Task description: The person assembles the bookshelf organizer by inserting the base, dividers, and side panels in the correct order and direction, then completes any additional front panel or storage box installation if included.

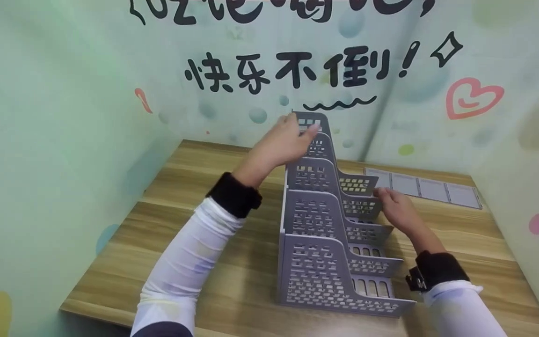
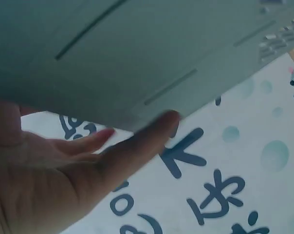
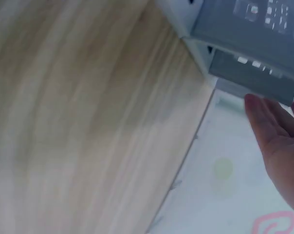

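Note:
A grey plastic file organizer (image 1: 318,215) stands upright on the table, its perforated dividers lined up in a row from near to far. At its far end, my left hand (image 1: 286,142) grips the tall top corner of the last divider. The left wrist view shows the thumb (image 2: 142,139) along the edge of a smooth panel (image 2: 186,63), with other fingers partly hidden behind. My right hand (image 1: 398,210) pinches the low front end of the far dividers. In the right wrist view, the fingertips (image 3: 254,105) are right at the lower edge of a divider (image 3: 254,75).
Behind the right hand, a flat grey panel (image 1: 419,187) with several sections lies on the wooden table (image 1: 232,281). A printed cloth wall (image 1: 232,107) rises along the table's back edge, and similar walls stand at both sides.

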A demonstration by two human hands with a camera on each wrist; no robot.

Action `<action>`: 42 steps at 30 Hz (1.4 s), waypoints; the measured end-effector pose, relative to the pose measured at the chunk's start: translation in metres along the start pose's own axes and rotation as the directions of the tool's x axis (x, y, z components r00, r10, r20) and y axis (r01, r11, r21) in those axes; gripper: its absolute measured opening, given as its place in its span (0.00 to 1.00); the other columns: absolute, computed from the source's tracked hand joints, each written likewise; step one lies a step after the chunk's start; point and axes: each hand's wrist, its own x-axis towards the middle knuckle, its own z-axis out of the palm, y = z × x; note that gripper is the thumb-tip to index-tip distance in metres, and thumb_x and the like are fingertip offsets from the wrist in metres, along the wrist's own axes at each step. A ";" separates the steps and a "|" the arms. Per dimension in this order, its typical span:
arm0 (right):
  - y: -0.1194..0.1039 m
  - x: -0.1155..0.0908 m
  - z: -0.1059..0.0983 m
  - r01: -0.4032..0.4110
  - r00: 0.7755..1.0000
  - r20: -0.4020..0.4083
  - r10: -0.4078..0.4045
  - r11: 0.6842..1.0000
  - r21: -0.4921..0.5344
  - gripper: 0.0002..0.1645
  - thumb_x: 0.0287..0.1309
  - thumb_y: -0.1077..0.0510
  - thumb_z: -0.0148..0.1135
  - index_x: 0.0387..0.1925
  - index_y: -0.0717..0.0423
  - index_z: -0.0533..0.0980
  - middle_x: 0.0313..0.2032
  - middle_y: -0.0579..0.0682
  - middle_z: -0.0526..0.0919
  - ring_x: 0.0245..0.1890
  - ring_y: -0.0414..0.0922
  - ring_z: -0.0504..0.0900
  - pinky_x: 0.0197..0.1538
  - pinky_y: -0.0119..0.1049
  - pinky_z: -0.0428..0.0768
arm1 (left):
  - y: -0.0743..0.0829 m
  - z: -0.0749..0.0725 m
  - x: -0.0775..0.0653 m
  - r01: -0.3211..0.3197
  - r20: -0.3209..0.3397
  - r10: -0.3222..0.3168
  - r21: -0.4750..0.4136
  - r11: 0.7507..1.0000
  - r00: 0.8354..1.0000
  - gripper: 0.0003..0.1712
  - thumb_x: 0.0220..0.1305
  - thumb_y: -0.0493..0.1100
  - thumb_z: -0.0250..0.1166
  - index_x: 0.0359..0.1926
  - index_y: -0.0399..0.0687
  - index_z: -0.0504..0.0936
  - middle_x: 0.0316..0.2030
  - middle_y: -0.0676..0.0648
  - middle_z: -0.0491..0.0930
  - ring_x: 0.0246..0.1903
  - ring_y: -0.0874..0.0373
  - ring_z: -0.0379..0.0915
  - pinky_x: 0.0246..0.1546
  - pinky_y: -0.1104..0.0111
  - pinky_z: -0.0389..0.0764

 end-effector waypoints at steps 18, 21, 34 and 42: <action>-0.001 0.000 0.019 0.046 0.991 -0.112 -0.079 0.961 -0.272 0.34 0.86 0.47 0.35 0.53 0.71 0.79 0.39 0.65 0.82 0.42 0.59 0.79 0.48 0.58 0.77 | 0.009 0.016 0.004 0.077 0.058 -0.080 0.051 0.996 0.995 0.59 0.76 0.79 0.30 0.85 0.41 0.30 0.87 0.42 0.25 0.86 0.40 0.41 0.85 0.43 0.49; 0.000 0.000 0.023 0.027 0.993 -0.106 -0.054 0.969 -0.245 0.35 0.86 0.45 0.34 0.57 0.71 0.78 0.42 0.67 0.83 0.45 0.61 0.81 0.52 0.59 0.80 | 0.006 0.016 0.003 0.090 0.053 -0.092 0.054 0.994 0.994 0.60 0.75 0.81 0.32 0.86 0.42 0.31 0.87 0.43 0.26 0.85 0.39 0.43 0.85 0.42 0.52; 0.003 0.000 0.030 0.049 0.993 -0.098 -0.068 0.980 -0.192 0.34 0.86 0.49 0.36 0.67 0.73 0.73 0.56 0.73 0.82 0.60 0.67 0.80 0.69 0.67 0.75 | 0.003 0.022 -0.002 0.094 -0.015 -0.093 0.150 0.984 0.996 0.66 0.71 0.84 0.40 0.86 0.40 0.35 0.87 0.41 0.33 0.83 0.39 0.54 0.80 0.45 0.67; 0.022 0.008 -0.002 0.115 0.982 0.167 -0.088 0.980 -0.160 0.43 0.85 0.38 0.37 0.74 0.73 0.65 0.65 0.76 0.76 0.62 0.68 0.82 0.68 0.66 0.80 | -0.006 0.027 -0.011 -0.058 -0.321 0.094 0.120 0.991 0.942 0.40 0.78 0.67 0.56 0.76 0.44 0.71 0.71 0.43 0.79 0.64 0.49 0.81 0.65 0.55 0.84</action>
